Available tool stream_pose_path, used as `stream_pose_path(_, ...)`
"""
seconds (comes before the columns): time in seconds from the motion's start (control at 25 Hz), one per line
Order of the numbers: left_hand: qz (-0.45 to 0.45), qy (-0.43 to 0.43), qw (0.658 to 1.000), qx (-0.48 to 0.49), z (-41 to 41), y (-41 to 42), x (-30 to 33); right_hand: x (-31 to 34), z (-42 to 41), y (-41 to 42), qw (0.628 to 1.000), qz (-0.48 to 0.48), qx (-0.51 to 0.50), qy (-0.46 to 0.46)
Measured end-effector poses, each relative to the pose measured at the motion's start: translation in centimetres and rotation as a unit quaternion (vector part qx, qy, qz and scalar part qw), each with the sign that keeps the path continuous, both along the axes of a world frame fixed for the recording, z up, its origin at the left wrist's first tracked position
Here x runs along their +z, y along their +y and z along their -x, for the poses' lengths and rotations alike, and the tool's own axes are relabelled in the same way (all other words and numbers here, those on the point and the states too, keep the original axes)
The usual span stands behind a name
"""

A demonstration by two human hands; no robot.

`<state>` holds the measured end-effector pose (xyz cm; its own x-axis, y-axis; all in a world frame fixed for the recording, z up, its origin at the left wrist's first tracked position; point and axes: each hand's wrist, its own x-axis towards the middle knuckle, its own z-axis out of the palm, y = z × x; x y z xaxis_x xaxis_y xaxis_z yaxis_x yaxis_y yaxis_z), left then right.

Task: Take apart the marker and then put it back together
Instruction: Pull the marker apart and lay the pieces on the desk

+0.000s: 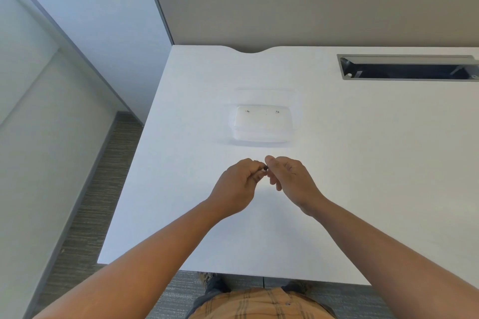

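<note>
My two hands meet above the middle of the white table (363, 189). My left hand (239, 185) is closed around a marker (265, 168); only a small dark end of it shows between the fingertips. My right hand (289, 176) pinches at that same dark end with thumb and forefinger, its other fingers curled. The rest of the marker is hidden inside my left fist, so I cannot tell whether its cap is on or off.
A clear plastic container (261, 125) with a white bottom stands on the table beyond my hands. A grey cable slot (409, 67) is cut into the table at the back right. A beige partition (311, 8) rises behind the table. The table's left edge drops to the carpeted floor.
</note>
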<state>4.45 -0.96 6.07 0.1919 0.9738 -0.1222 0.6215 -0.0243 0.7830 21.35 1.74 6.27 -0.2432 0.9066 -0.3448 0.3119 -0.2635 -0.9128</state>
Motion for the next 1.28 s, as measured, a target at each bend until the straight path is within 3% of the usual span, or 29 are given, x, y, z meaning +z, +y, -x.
stream_pose_path(0.24,-0.100,0.104,0.989,-0.035,0.4,0.2,-0.7,0.3,-0.5,0.4,0.995,0.069,0.062,-0.035)
stream_pose_path(0.44,-0.123,0.112,0.985,-0.046,0.7,0.5,-0.7,0.0,-0.5,0.4,0.992,0.108,0.057,0.006)
stream_pose_path(1.08,-0.127,0.162,0.976,-0.072,1.1,1.4,-0.5,-0.5,-1.0,0.7,0.993,0.083,0.079,0.022)
stream_pose_path(1.28,-0.147,0.165,0.972,-0.079,0.8,1.3,-0.3,-0.4,-1.2,0.8,0.992,0.100,0.072,-0.011)
